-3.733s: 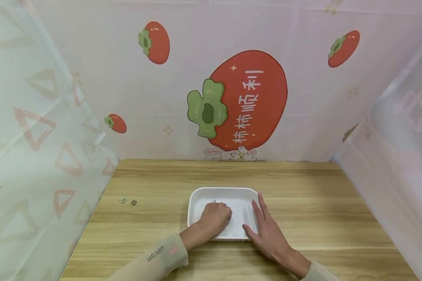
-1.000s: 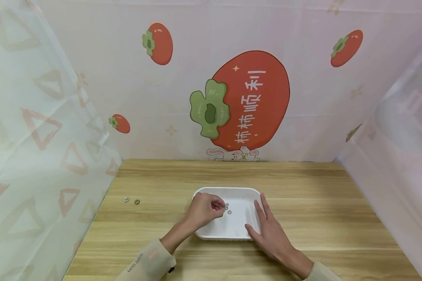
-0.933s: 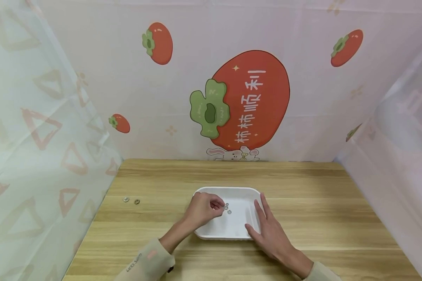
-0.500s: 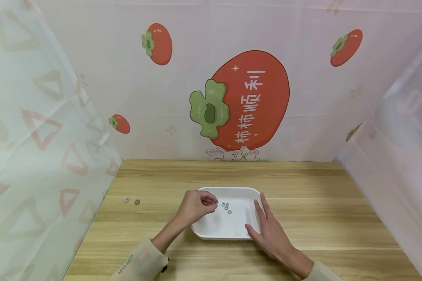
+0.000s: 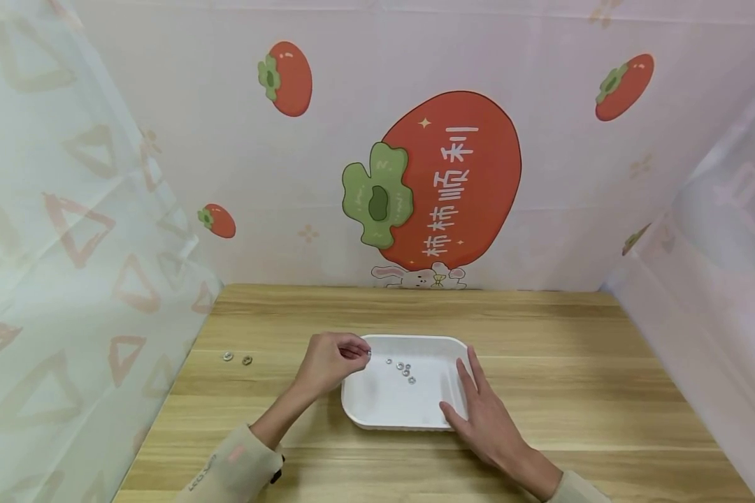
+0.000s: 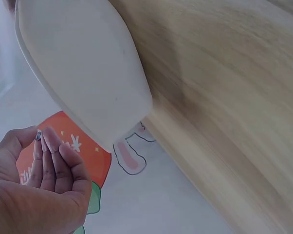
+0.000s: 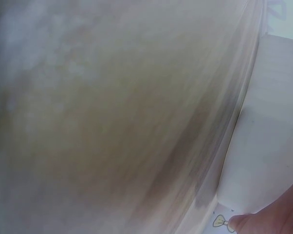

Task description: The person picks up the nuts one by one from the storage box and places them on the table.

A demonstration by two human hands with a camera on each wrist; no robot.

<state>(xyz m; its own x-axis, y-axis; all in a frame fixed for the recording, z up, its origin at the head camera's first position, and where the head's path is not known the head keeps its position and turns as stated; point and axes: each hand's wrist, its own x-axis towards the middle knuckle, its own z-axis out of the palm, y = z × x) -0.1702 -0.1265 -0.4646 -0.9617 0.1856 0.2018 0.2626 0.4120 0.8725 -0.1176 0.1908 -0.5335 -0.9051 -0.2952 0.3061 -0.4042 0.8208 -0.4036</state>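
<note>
Tray (image 5: 380,409) — five nuts (image 5: 405,373), two outside, left hand (image 5: 328,358) likely pinching one, right hand (image 5: 486,416) spread

Smooth white plastic in the tray (image 5: 374,405), matt inside. Shiny, silvery metal in the nuts (image 5: 400,366) within it, and in the small piece (image 6: 38,135) between the left fingers (image 6: 63,170). On the tabletop (image 5: 554,370), bright metal again in the pale nut (image 5: 228,357), duller brownish metal in the dark nut (image 5: 247,361). Smooth wood grain across the tabletop itself, with a low satin sheen. Thin, creased sheeting in the backdrop (image 5: 566,195), cloth or plastic hard to tell, mostly matt; a soft gloss along folds in the left sheet (image 5: 113,230). Matt, soft-looking cloth in the sleeves (image 5: 233,464), flat print on one.
</note>
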